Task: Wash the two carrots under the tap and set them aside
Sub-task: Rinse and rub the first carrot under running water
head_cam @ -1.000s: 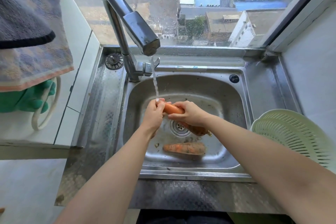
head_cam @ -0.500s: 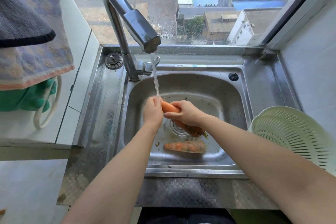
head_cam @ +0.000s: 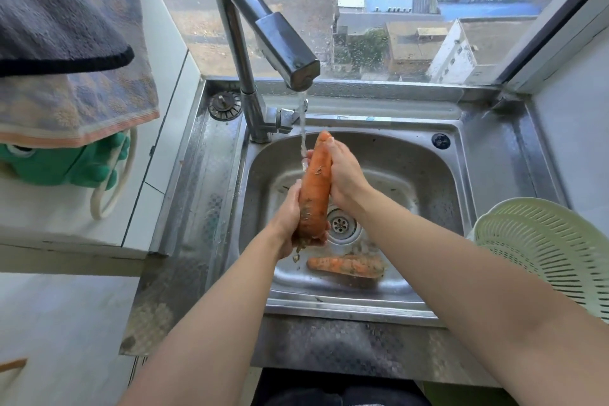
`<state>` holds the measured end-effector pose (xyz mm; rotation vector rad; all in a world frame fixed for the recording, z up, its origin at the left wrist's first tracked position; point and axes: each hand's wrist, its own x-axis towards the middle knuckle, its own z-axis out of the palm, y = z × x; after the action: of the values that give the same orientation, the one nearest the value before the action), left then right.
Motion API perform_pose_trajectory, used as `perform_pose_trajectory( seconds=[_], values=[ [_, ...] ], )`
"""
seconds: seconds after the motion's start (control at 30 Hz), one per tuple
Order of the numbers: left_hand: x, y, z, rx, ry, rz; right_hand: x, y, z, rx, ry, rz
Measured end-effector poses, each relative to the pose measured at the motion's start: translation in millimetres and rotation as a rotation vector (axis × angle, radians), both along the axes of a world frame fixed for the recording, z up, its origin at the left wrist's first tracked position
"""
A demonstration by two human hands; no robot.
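A large orange carrot (head_cam: pixel 315 184) stands nearly upright over the steel sink (head_cam: pixel 428 194), its tip up under the water running from the tap (head_cam: pixel 280 43). My left hand (head_cam: pixel 290 217) grips its thick lower end. My right hand (head_cam: pixel 346 175) presses against its upper right side, fingers along the carrot. A second, dirtier carrot (head_cam: pixel 346 266) lies flat on the sink floor near the front, just below the drain (head_cam: pixel 341 224).
A pale green plastic colander (head_cam: pixel 540 250) sits on the counter right of the sink. A sink plug (head_cam: pixel 225 104) lies left of the tap base. Towels (head_cam: pixel 66 43) and a green rubber glove (head_cam: pixel 66 165) hang at the left. A window stands behind the sink.
The carrot has turned from lying across my hands to nearly upright and come closer. My left hand moved from its tip down to the thick end; my right hand went up its side.
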<state>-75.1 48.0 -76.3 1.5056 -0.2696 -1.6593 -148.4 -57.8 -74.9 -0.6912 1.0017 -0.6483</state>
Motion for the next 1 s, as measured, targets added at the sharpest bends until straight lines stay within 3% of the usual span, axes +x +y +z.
perform_pose_trajectory(
  seconds=[0.1,0.27,0.57,0.7,0.8,0.93,1.0],
  values=[
    [6.0,6.6,6.7,-0.002,0.023,-0.077,13.1,0.0,8.9,0.059,-0.036,0.014],
    [16.5,15.1,9.5,0.093,0.087,0.042,19.3,7.0,8.6,0.055,-0.163,0.179],
    [21.5,18.0,7.4,0.12,0.041,0.013,23.0,13.3,7.3,0.067,-0.133,0.188],
    [21.7,17.7,9.4,0.135,-0.011,-0.056,25.8,13.6,4.7,0.143,-0.137,0.075],
    [20.3,17.2,7.4,0.135,-0.028,-0.02,24.9,11.2,3.7,0.104,-0.085,0.137],
    [22.3,10.5,3.4,0.159,-0.074,0.082,15.6,20.8,-6.6,-0.036,0.171,0.486],
    [22.1,9.6,1.8,0.213,-0.123,0.018,12.3,25.6,-11.7,-0.067,0.217,0.49]
  ],
)
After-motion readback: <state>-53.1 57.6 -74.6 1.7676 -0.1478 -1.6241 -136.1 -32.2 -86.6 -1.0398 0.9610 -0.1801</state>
